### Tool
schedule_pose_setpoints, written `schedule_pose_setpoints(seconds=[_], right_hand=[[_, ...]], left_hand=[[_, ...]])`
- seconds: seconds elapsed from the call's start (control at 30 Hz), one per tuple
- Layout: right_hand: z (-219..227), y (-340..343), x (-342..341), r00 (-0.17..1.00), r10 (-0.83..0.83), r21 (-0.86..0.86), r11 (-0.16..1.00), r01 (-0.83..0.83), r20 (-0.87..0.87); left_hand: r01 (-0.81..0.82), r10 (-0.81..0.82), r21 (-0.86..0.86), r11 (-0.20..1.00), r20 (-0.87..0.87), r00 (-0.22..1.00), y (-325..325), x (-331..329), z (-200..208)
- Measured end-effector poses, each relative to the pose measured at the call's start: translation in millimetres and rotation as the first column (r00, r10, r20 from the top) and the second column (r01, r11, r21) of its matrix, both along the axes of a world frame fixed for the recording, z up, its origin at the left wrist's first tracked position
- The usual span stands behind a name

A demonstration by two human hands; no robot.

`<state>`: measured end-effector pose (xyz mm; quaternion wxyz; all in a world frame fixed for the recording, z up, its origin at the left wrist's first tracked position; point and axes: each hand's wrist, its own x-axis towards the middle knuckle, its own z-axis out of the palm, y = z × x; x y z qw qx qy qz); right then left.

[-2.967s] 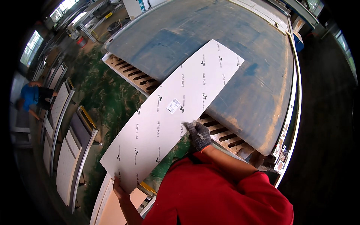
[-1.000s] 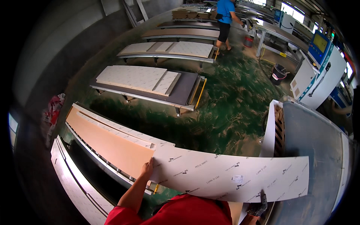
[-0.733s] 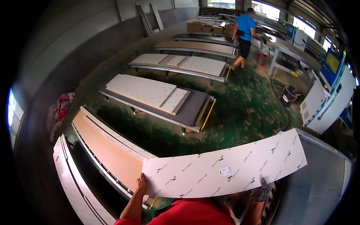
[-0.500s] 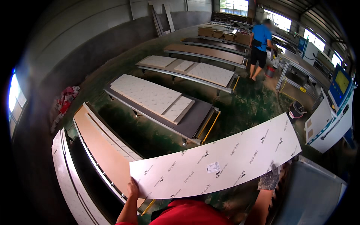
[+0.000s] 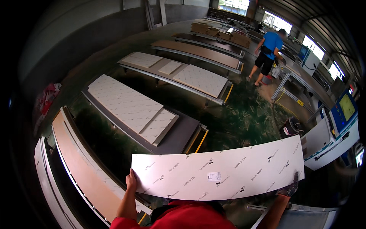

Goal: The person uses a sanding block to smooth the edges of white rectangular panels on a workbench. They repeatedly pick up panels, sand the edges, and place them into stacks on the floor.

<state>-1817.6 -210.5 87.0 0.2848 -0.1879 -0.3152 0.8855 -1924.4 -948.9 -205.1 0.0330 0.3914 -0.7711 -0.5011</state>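
A long white panel (image 5: pixel 244 171), covered in printed film with a small label (image 5: pixel 214 176), spans the space in front of me, held off the ground. My left hand (image 5: pixel 131 181), bare, is closed on its left end, fingers at the edge. Gripping the right end is my right hand (image 5: pixel 289 187) in a dark-patterned grey glove, with its thumb lying on the panel's face. The panel's underside and the fingers beneath it are hidden.
Ahead stands a roller table (image 5: pixel 175 139) bearing stacked white panels (image 5: pixel 124 103); more loaded tables (image 5: pixel 171 74) lie beyond. On the left is a table with a tan board (image 5: pixel 76 152). A machine with a screen (image 5: pixel 346 107) stands right. A person in blue (image 5: pixel 271 45) works farther off.
The panel's right end has dropped, so it lies more level across my view. My view has shifted right, and the gloved hand is farther right. Both hands keep their grip.
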Motion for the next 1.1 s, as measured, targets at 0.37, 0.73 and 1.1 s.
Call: schedule_pose_setpoints(seconds=[0.37,0.73,1.1], right_hand=[[-58,263,29,0.869,-0.485,0.844,0.424,0.328,-0.094],[111,415,-253,0.956,-0.101,0.717,0.684,-0.134,0.274],[-22,613,-564,0.782,-0.506,0.747,-0.343,-0.569,0.364]], left_hand=[[0.335,-0.323,-0.025,0.942,0.205,0.924,216,-287,-36],[0.269,-0.264,0.014,0.963,0.238,0.934,388,-468,-32],[0.074,-0.072,-0.038,0.997,0.058,0.996,448,-703,-41]])
